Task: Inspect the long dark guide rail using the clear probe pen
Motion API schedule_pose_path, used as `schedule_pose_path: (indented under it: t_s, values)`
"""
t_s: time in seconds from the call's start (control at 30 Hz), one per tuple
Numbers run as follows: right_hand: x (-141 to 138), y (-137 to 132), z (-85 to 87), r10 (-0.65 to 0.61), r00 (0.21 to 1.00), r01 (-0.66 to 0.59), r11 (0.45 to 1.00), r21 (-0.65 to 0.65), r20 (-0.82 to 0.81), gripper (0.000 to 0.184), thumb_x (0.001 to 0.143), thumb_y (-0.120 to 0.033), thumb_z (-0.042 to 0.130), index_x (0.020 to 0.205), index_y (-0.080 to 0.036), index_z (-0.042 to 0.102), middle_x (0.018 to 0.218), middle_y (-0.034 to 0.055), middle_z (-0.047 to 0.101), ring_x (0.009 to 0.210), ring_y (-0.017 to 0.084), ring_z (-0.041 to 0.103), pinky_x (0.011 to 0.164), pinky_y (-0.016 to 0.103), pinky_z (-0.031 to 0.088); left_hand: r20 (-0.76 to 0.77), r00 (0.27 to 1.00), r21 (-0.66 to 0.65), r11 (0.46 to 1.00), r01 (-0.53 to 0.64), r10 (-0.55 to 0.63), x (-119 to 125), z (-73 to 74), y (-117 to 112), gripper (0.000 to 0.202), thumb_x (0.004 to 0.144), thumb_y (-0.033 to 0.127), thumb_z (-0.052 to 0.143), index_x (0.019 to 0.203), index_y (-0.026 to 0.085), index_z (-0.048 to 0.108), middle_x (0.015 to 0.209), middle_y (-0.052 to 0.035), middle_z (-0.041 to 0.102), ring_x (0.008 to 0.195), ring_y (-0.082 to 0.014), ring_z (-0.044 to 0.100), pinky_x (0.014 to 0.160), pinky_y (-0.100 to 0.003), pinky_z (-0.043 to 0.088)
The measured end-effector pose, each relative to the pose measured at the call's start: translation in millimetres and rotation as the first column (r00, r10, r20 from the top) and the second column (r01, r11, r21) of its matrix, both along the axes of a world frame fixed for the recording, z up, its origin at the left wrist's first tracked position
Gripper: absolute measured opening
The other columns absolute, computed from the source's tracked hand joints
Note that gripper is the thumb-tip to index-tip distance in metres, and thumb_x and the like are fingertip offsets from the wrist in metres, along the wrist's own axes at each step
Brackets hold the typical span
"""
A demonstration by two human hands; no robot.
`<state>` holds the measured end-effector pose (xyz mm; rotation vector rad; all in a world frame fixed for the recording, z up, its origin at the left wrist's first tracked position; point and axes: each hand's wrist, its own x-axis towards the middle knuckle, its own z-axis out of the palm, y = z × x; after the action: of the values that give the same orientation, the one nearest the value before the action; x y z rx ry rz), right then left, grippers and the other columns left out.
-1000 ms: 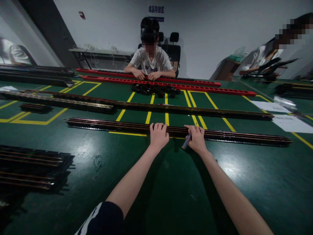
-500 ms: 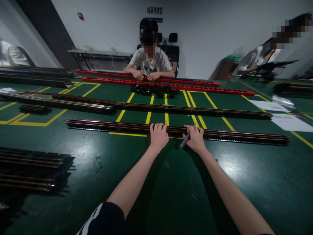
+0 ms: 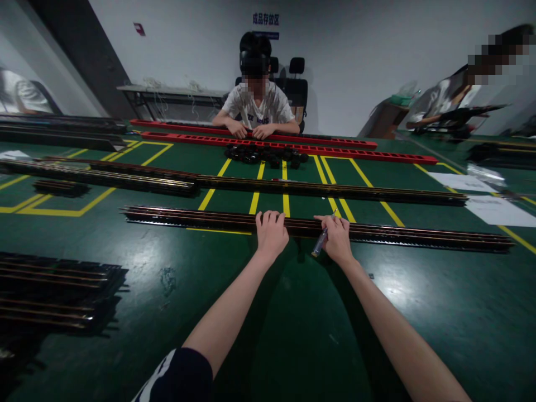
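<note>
At the near left, a stack of dark strips with coppery lines lies on the green worktop, apart from both hands; beyond it are a short bundle and more long bars. The strip in hand runs across the middle, from left of centre to the far right, with a long bar lying roughly parallel beyond it. The left hand rests on the strip near its middle, fingers bent closely over it and holding it down. Farther off sit a heap of small black parts, two red rails and a co-worker whose hands are at the rails. Just to the right, the right hand is by the strip, fingers closed around a slim tool, forefinger stretched left along the strip; whether that finger presses on it I cannot tell. Papers lie at the far right. The work on this strip looks under way: it is in place and steadied, the tool in hand. How much is finished or left along it is too dark and fine to tell.
</note>
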<state>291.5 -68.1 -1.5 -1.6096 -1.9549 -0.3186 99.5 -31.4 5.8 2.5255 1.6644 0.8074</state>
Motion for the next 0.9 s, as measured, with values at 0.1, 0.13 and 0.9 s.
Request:
schedule_pose_path:
  t_s: [0.1,0.13,0.9]
  values:
    - [1.0,-0.3,-1.3,0.027,0.999,-0.027,1.000,-0.006,0.030,0.030,0.059,-0.001,0.045,0.078,-0.023,0.038,0.108,0.0069,0.067,0.093,0.025,0.056,0.083,0.040,0.032,-0.005,1.000,-0.013,1.000,0.006,-0.006,-0.3,0.7,-0.1,0.036,0.087,0.019,0.039,0.115,0.019,0.061,0.118,-0.0074,0.063,0.117,-0.0249,0.050,0.109,-0.050,0.028]
    - [1.2,-0.3,-1.7,0.034,0.999,-0.034,0.999,-0.005,0.030,0.028,0.061,-0.003,0.046,0.078,-0.023,0.038,0.109,0.0071,0.067,0.093,0.025,0.056,0.083,0.040,0.032,-0.007,1.000,-0.016,1.000,0.007,-0.007,-0.4,0.9,-0.1,0.035,0.087,0.019,0.039,0.114,0.020,0.061,0.117,-0.0074,0.063,0.117,-0.0250,0.050,0.109,-0.050,0.028]
    - [-3.7,0.7,0.6,-0.001,0.997,-0.002,0.999,-0.045,-0.084,0.023,0.067,-0.010,0.050,0.076,-0.024,0.035,0.107,0.0031,0.068,0.090,0.025,0.054,0.084,0.042,0.031,0.018,0.999,-0.007,0.999,-0.047,0.047,0.0,1.9,-0.8,0.035,0.085,0.017,0.039,0.112,0.019,0.063,0.117,-0.0069,0.063,0.115,-0.0248,0.050,0.108,-0.050,0.029]
